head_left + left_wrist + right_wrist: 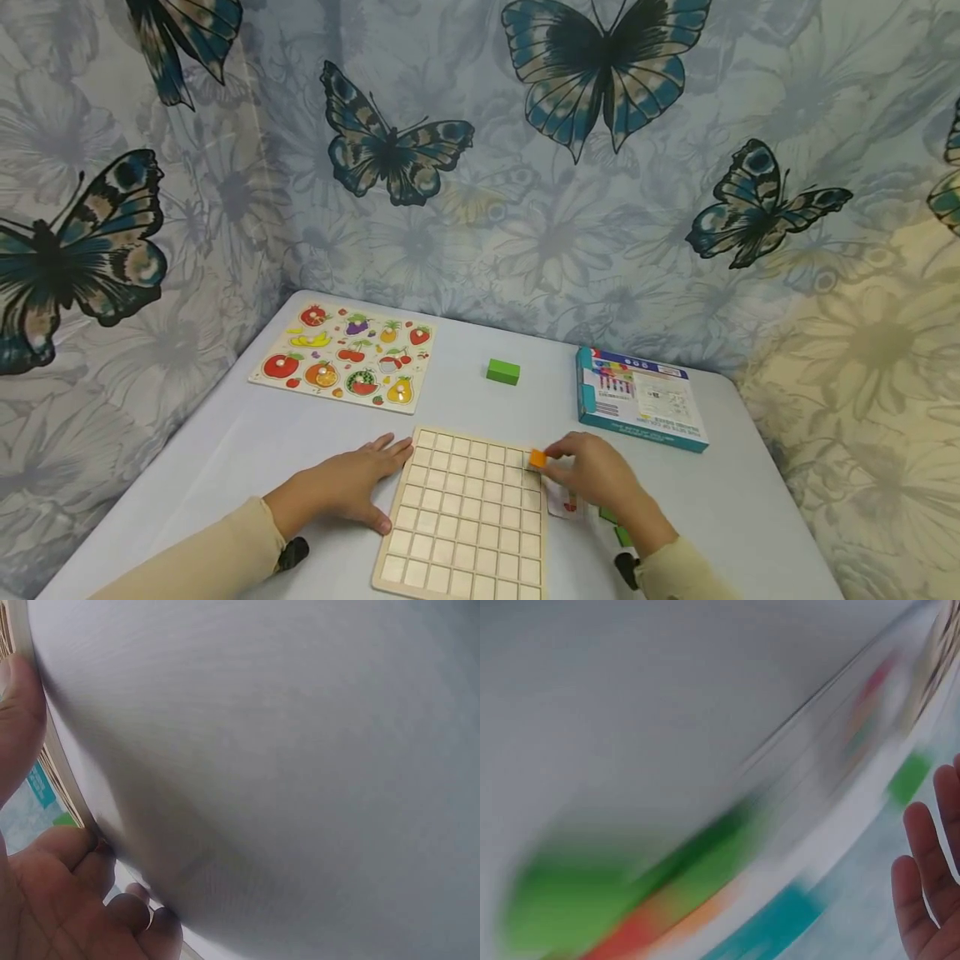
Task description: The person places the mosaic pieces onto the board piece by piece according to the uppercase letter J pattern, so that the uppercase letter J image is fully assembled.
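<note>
A wooden grid board (465, 508) with rows of square cells lies on the white table. My left hand (341, 483) rests beside its left side, with thumb and fingertips touching the edge; the left wrist view also shows this hand (60, 892) against the board's edge (64, 769). At the board's far right corner, my right hand (596, 471) pinches a small orange block (537, 458) between thumb and fingers. A picture card (564, 502) lies under that hand, right of the board. Green blocks (622, 535) are partly hidden by the right forearm. The right wrist view is blurred.
A fruit peg puzzle (345, 354) lies at the back left. One green block (503, 372) sits beyond the grid board. A flat teal-edged box (641, 398) lies at the back right, near the butterfly-patterned curtain (525, 233).
</note>
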Action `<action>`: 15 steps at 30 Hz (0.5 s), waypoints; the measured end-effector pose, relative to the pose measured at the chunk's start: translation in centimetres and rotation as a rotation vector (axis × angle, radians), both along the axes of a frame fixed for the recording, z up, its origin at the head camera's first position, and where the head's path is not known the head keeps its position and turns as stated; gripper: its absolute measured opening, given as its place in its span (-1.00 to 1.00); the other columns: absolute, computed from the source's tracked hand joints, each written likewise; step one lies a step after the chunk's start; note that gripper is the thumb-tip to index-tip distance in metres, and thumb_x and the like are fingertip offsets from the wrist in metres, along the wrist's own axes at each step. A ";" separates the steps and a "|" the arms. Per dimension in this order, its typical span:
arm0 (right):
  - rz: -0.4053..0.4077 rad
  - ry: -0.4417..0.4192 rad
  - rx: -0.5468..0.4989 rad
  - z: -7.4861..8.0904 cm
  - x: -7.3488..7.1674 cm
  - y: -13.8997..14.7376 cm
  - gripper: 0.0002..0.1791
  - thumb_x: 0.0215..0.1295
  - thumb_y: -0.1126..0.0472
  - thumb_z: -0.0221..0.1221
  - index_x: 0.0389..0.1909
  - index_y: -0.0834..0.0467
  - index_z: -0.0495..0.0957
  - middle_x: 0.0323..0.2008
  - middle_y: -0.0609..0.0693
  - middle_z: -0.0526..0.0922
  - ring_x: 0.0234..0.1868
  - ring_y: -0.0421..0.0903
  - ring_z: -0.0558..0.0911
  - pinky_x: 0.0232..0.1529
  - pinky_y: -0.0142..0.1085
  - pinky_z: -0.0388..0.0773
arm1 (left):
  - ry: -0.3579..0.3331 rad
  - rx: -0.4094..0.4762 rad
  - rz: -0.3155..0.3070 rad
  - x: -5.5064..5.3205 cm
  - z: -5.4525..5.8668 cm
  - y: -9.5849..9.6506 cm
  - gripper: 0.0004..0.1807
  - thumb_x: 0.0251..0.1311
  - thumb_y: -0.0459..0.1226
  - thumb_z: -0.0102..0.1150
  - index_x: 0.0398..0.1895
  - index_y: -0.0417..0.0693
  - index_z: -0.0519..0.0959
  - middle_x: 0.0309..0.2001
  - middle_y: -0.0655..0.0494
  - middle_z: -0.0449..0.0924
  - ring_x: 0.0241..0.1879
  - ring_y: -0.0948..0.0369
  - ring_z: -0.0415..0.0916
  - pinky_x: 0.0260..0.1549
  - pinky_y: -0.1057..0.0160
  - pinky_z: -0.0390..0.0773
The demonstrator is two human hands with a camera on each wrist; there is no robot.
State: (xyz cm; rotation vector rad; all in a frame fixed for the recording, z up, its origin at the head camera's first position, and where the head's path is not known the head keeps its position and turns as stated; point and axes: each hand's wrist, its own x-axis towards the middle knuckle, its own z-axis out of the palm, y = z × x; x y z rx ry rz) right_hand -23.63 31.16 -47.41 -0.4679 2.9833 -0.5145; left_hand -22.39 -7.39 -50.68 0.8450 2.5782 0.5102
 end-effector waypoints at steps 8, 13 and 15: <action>0.249 0.018 0.009 -1.0 -1.1 -8.6 -0.75 0.20 0.02 0.35 -0.19 0.08 0.76 -0.30 -0.18 0.68 -0.24 -0.20 0.60 -0.21 -0.27 0.58 | -0.007 -0.010 0.011 -0.1 -0.1 0.1 0.30 -0.32 0.26 0.46 0.54 -0.05 0.11 0.54 0.14 -0.02 0.50 -0.02 -0.18 0.36 -0.09 0.05; 0.294 0.040 0.025 -1.2 -1.1 -10.5 -0.84 0.19 0.12 0.32 -0.28 0.10 0.77 -0.37 -0.18 0.66 -0.33 -0.23 0.56 -0.28 -0.32 0.56 | 0.001 -0.020 0.020 -0.1 -0.2 0.0 0.30 -0.34 0.27 0.47 0.54 -0.04 0.12 0.53 0.15 -0.01 0.50 -0.02 -0.17 0.35 -0.10 0.07; 0.300 0.058 0.038 -1.3 -1.2 -10.9 -0.86 0.18 0.14 0.32 -0.31 0.10 0.78 -0.41 -0.18 0.64 -0.38 -0.25 0.53 -0.32 -0.33 0.54 | 0.000 -0.015 0.020 -0.1 -0.1 0.0 0.30 -0.33 0.25 0.48 0.53 -0.05 0.12 0.53 0.13 0.00 0.50 -0.03 -0.17 0.35 -0.11 0.07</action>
